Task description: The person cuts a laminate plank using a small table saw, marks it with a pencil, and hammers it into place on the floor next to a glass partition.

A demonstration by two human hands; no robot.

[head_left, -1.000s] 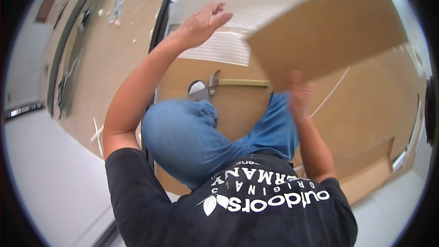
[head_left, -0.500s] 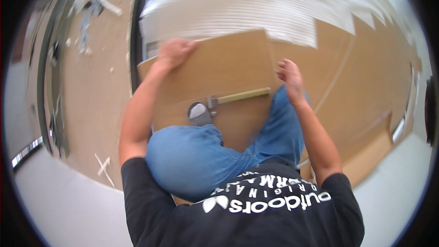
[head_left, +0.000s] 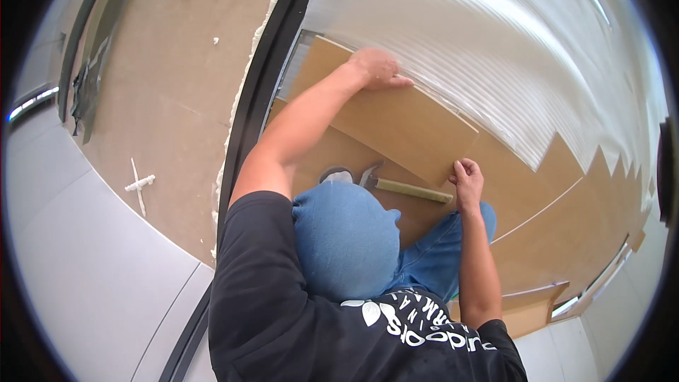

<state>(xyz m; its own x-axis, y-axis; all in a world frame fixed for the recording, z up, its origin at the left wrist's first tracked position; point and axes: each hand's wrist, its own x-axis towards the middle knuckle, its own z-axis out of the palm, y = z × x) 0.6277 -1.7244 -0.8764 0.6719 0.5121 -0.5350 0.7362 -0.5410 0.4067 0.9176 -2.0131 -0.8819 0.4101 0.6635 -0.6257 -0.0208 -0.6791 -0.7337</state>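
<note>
A short wood-look laminate floorboard (head_left: 396,124) lies tilted over the laid boards in front of my knees. My left hand (head_left: 378,69) is closed over its far long edge, thumb pointing right. At the board's right end, near the closer corner, my right hand (head_left: 468,180) has its fingers pinched together, the fingertips against the edge. Just this side of the board lies a hammer (head_left: 414,191) with a dull yellow handle, its metal head beside my shoe (head_left: 337,175).
Laid floorboards (head_left: 544,219) stretch right with a stepped far edge. Silvery ribbed underlay (head_left: 453,21) covers the floor beyond. A black frame rail (head_left: 247,120) runs along my left, with brown sheeting (head_left: 177,99) past it holding white scraps and a white cross-shaped piece (head_left: 140,182).
My view has turned, and the floorboard now slants down to the right. My right hand has gone from loosely spread beside the board to pinched at its end. The left still holds the far edge.
</note>
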